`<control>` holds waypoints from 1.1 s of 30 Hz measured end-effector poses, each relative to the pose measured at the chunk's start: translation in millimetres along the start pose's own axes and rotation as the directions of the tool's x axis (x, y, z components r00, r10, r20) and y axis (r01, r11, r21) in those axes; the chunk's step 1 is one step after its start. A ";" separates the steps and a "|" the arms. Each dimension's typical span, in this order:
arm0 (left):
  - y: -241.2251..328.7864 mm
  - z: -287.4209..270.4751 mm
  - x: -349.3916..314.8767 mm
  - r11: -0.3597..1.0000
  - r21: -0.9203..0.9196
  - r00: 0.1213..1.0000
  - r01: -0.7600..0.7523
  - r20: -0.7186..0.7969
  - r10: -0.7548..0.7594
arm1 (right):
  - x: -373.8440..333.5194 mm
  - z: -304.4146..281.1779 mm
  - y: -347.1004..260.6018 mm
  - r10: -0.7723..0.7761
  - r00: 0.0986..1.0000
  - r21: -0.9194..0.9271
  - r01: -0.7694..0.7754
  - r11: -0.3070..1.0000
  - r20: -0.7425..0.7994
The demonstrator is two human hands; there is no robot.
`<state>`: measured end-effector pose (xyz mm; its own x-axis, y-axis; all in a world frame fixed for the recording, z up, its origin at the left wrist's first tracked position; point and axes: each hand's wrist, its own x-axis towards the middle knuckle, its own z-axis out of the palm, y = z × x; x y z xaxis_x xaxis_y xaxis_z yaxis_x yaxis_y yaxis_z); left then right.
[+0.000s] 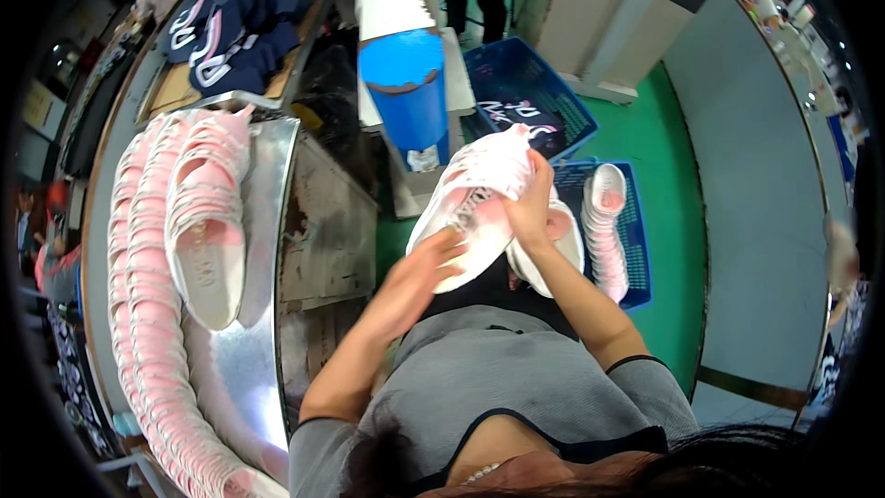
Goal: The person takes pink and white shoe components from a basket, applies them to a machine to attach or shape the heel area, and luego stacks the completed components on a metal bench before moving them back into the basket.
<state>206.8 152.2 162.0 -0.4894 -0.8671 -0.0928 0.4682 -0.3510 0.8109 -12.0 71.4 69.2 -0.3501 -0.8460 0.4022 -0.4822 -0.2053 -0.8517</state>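
My right hand [527, 205] grips a nested stack of pink and white slide sandals [479, 186] at its right side, holding it tilted in front of my waist. My left hand [417, 278] is at the lower left of the stack, its fingers stretched out over the pale footbed of the nearest slide. Motion blurs those fingers a little, and I see nothing gripped in them. More pink and white slides [562, 238] show behind my right wrist, close to my lap; how they are supported is hidden.
On the metal-topped table [263, 166] at left lie long curved rows of nested slides [152, 295] and a shorter stack [210, 231]. Dark blue printed pieces [244, 23] pile beyond. Ahead stands a blue cylinder [406, 97]. Blue baskets [636, 263] sit on the green floor, one holding slides [606, 231].
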 end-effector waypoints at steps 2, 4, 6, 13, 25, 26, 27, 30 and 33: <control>-31.6 -10.9 49.7 0.985 -0.162 0.993 0.065 -0.085 -0.079 | -25.6 18.1 -27.2 -0.035 0.988 0.084 0.022 0.996 0.149; -51.6 -22.1 66.5 0.939 -0.338 0.892 0.063 -0.404 -0.205 | -43.0 14.4 -45.4 -0.002 0.887 0.171 -0.087 0.981 0.463; -53.7 -24.6 62.8 0.910 -0.409 0.874 0.064 -0.418 -0.250 | -31.4 7.4 -18.0 0.267 0.790 0.303 -0.489 0.818 0.552; -47.8 -74.7 50.0 0.992 0.122 0.897 0.044 -0.442 0.014 | -2.5 52.6 12.4 0.246 0.754 0.289 -0.500 0.816 0.610; -6.1 -121.1 95.3 0.932 0.351 0.902 0.088 -0.426 0.075 | 9.0 102.3 -34.2 0.185 0.793 0.143 -0.323 0.935 0.581; -9.0 -122.6 97.8 0.926 0.366 0.904 0.095 -0.422 0.074 | 11.0 100.9 -24.0 0.246 0.767 0.177 -0.421 0.890 0.593; -11.9 -124.1 100.5 0.919 0.382 0.905 0.101 -0.418 0.074 | 12.5 100.1 -15.6 0.302 0.735 0.208 -0.514 0.832 0.607; -15.4 -128.2 111.4 0.937 0.345 0.919 0.064 -0.387 0.080 | 19.3 100.1 -2.4 0.259 0.744 0.325 -0.540 0.776 0.616; -9.4 -125.9 130.4 0.953 0.293 0.909 0.077 -0.413 0.053 | 33.4 106.7 6.5 0.318 0.701 0.367 -0.640 0.675 0.638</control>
<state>231.3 -2.1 69.6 -0.1166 -0.9529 -0.2799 0.1928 -0.2982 0.9348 58.9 -10.6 41.3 0.1137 -0.9726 -0.2029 0.1931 0.2220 -0.9557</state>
